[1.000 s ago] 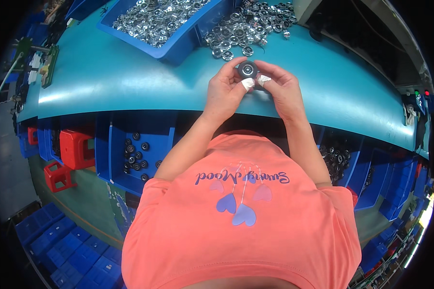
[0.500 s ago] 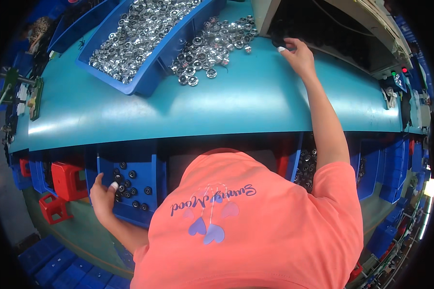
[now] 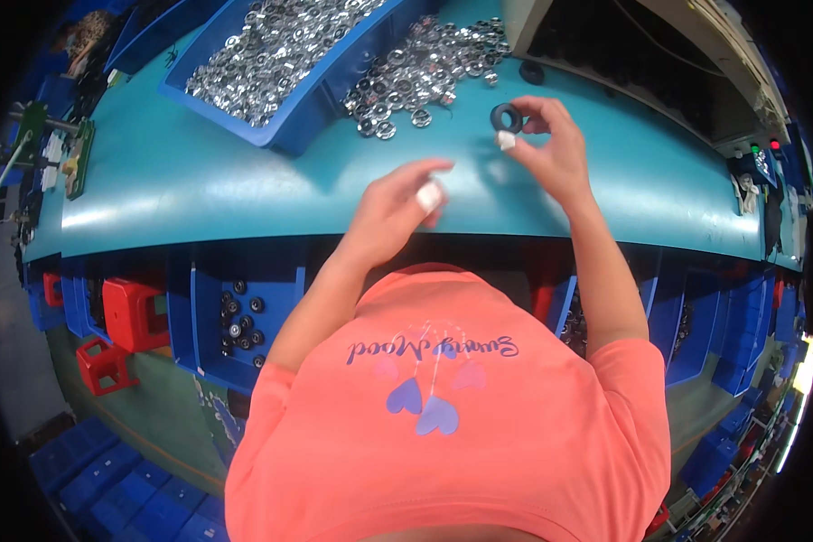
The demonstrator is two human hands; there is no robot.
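Two hands over teal bench (image 3: 199,194). At eleven o'clock, blue tray (image 3: 312,122) heaped with silver rings; at twelve, loose ring pile (image 3: 425,77) spilling beside it; lower at eight, blue bin (image 3: 212,316) with dark parts.

Risk, by judgement: black ring (image 3: 506,117) pinched only at rim, liable to slip and roll into loose pile if grip loosens.

Right hand (image 3: 551,154) raised at one o'clock, taped fingertips (image 3: 506,140) closed on black ring, wrist bent inward. Left hand (image 3: 393,212) at centre, fingers loosely curled, seemingly holding nothing, taped tip forward, just apart from right.
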